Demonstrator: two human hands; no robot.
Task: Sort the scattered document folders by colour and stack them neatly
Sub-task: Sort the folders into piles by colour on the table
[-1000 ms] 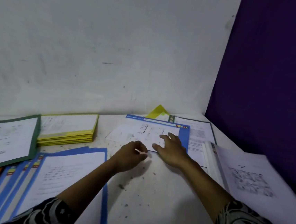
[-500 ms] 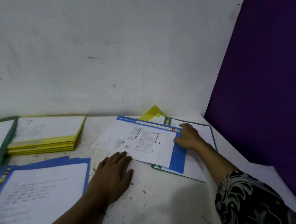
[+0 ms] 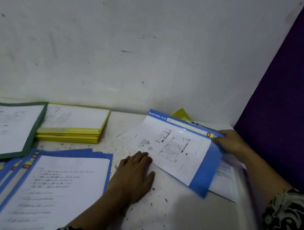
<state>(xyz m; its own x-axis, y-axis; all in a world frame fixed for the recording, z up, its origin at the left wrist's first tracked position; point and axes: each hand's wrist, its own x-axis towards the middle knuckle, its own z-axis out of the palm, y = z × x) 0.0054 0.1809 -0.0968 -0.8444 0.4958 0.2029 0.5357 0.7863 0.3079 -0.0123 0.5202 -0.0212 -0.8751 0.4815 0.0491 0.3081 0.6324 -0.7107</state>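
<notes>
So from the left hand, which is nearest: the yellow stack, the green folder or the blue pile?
From the left hand:
1. Blue pile, right beside it, on its left.
2. Yellow stack, farther back-left by the wall.
3. Green folder, far left.

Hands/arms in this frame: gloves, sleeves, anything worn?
Both hands are bare: no gloves. The left hand and right hand have bare forearms. Sleeves are black fabric with a white swirling pattern. No rings or watch that I can make out.

A plain office corner: stacked document folders (image 3: 71, 131) on a speckled white table (image 3: 174, 219) against a scuffed wall (image 3: 117, 46).
</notes>
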